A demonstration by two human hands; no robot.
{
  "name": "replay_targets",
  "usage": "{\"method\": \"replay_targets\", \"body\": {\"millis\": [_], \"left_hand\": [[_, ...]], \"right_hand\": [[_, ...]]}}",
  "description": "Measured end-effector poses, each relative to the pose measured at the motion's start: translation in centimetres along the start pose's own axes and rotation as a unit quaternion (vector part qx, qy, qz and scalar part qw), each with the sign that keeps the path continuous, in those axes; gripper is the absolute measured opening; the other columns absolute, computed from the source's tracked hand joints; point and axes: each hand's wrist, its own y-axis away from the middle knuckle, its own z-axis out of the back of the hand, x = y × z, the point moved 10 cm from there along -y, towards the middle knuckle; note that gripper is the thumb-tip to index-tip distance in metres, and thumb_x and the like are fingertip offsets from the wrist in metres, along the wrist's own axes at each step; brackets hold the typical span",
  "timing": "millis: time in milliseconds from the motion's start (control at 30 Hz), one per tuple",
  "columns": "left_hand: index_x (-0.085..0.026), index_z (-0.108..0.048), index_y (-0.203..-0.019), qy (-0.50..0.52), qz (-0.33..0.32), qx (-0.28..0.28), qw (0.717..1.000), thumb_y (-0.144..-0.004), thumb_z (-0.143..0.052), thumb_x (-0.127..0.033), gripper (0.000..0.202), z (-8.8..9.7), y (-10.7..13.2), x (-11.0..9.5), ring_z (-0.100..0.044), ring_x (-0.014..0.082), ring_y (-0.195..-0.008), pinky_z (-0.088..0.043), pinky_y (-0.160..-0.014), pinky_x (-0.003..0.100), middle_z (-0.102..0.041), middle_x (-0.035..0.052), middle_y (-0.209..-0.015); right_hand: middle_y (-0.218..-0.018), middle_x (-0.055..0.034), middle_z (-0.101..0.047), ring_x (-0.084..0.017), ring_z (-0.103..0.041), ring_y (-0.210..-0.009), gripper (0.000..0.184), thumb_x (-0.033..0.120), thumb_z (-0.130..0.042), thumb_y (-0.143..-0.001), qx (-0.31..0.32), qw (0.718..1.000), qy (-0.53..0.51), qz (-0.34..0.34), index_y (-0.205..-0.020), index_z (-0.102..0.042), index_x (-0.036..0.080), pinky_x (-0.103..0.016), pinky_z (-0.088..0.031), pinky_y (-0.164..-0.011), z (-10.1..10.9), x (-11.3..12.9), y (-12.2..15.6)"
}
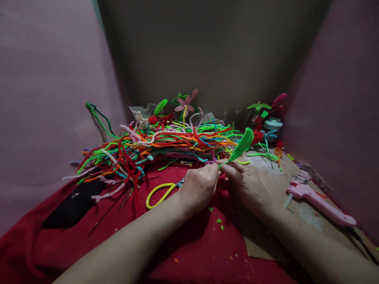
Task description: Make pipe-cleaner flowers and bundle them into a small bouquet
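A bright green leaf made of pipe cleaner [242, 146] slants up to the right from between my fingertips. My left hand [201, 187] is closed in a pinch at its lower end, where a bit of green shows. My right hand [251, 183] pinches the same base from the other side, fingers meeting those of the left. Under my left wrist, partly covered, lie yellow-handled scissors or cutters [160, 194]. Just behind the hands is a large heap of multicoloured pipe cleaners [177, 144].
A pink glue gun [319, 201] rests on cardboard [263, 240] at the right, its cord trailing off. At the left is a black flat object [74, 203] beside dark thin sticks [103, 217]. Pipe-cleaner flowers [185, 105] and a pale blue jar [272, 124] stand behind. Green scraps dot the red cloth [189, 248].
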Motion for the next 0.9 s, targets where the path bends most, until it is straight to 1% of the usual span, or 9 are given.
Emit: {"method": "replay_targets", "body": {"millis": [67, 133, 267, 333, 433, 567, 667, 800, 900], "left_hand": [[-0.014, -0.06, -0.094, -0.033, -0.022, 0.005, 0.999, -0.089, -0.036, -0.018, 0.025, -0.3, 0.2, -0.2, -0.061, 0.016, -0.073, -0.044, -0.064, 0.024, -0.066, 0.0083, -0.083], [-0.015, -0.061, -0.092, -0.006, -0.018, -0.014, 1.0, -0.088, -0.038, -0.015, 0.024, 0.1, 0.2, 0.1, -0.06, 0.014, -0.07, -0.043, -0.062, 0.022, -0.067, 0.0064, -0.081], [-0.019, -0.064, -0.097, 0.138, 0.018, -0.05, 0.989, -0.087, -0.043, -0.017, 0.023, 1.2, -0.3, 0.8, -0.059, 0.0103, -0.064, -0.041, -0.062, 0.02, -0.068, 0.0021, -0.08], [-0.02, -0.065, -0.096, 0.212, 0.04, -0.047, 0.975, -0.087, -0.046, -0.02, 0.022, 1.3, -0.6, 1.1, -0.058, 0.0096, -0.065, -0.041, -0.063, 0.019, -0.068, 0.0009, -0.079], [-0.018, -0.067, -0.085, 0.299, 0.083, -0.025, 0.95, -0.085, -0.049, -0.023, 0.019, 0.8, -0.8, 1.6, -0.051, 0.0083, -0.058, -0.038, -0.058, 0.019, -0.061, -0.0018, -0.065], [-0.015, -0.061, -0.069, 0.426, 0.155, 0.013, 0.891, -0.081, -0.051, -0.025, 0.018, -0.3, -0.7, 2.0, -0.036, 0.0051, -0.046, -0.03, -0.048, 0.018, -0.044, -0.0058, -0.051], [-0.014, -0.055, -0.062, 0.498, 0.21, 0.041, 0.841, -0.077, -0.055, -0.026, 0.02, -1.2, -0.4, 2.1, -0.029, 0.0037, -0.042, -0.024, -0.043, 0.018, -0.038, -0.007, -0.047], [-0.013, -0.051, -0.06, 0.567, 0.228, 0.086, 0.787, -0.074, -0.061, -0.033, 0.026, -2.2, -0.2, 1.8, -0.028, 0.0023, -0.039, -0.019, -0.04, 0.017, -0.04, -0.0066, -0.046], [-0.014, -0.052, -0.066, 0.647, 0.225, 0.143, 0.714, -0.074, -0.063, -0.035, 0.025, -3.3, 0.2, 1.2, -0.024, 0.0012, -0.035, -0.017, -0.037, 0.016, -0.039, -0.0075, -0.047]], "right_hand": [[-0.087, -0.0012, -0.071, -0.021, -0.06, -0.08, 0.017, 0.031, -0.059, -0.076, -0.002, 1.0, 0.029, -0.004, -0.08, -0.074, 0.023, -0.035, -0.042, -0.085, -0.1, 0.6, 0.1], [-0.081, -0.0011, -0.071, -0.021, -0.06, -0.076, 0.018, 0.033, -0.06, -0.075, 0.006, 0.999, 0.047, -0.015, -0.077, -0.074, 0.023, -0.036, -0.044, -0.083, -0.2, 0.6, 0.2], [-0.088, -0.0015, -0.072, -0.021, -0.062, -0.082, 0.021, 0.035, -0.058, -0.078, 0.027, 1.0, 0.0, 0.001, -0.087, -0.074, 0.024, -0.036, -0.044, -0.085, -0.4, 0.1, 0.0], [-0.098, -0.0019, -0.07, -0.02, -0.061, -0.091, 0.023, 0.035, -0.058, -0.079, 0.038, 0.998, -0.028, 0.032, -0.095, -0.072, 0.025, -0.036, -0.043, -0.089, -0.5, 0.1, -0.1], [-0.103, -0.0022, -0.069, -0.021, -0.059, -0.098, 0.023, 0.034, -0.059, -0.08, 0.048, 0.997, -0.027, 0.05, -0.098, -0.071, 0.026, -0.036, -0.043, -0.091, -0.3, 0.0, -0.3], [-0.103, -0.0005, -0.068, -0.02, -0.058, -0.1, 0.022, 0.03, -0.058, -0.081, 0.062, 0.996, -0.038, 0.051, -0.099, -0.071, 0.029, -0.036, -0.042, -0.092, -0.1, -0.4, -0.5], [-0.107, 0.0004, -0.067, -0.02, -0.057, -0.103, 0.024, 0.028, -0.058, -0.081, 0.066, 0.994, -0.072, 0.055, -0.103, -0.069, 0.031, -0.037, -0.04, -0.096, 0.0, -0.9, -0.7], [-0.105, 0.0003, -0.068, -0.021, -0.057, -0.105, 0.025, 0.026, -0.062, -0.078, 0.057, 0.991, -0.106, 0.056, -0.102, -0.07, 0.032, -0.039, -0.037, -0.099, 0.2, -1.7, -0.9], [-0.103, -0.0005, -0.069, -0.021, -0.056, -0.106, 0.024, 0.024, -0.063, -0.077, 0.06, 0.987, -0.14, 0.054, -0.098, -0.071, 0.031, -0.04, -0.036, -0.1, 0.1, -2.0, -1.0]]}}
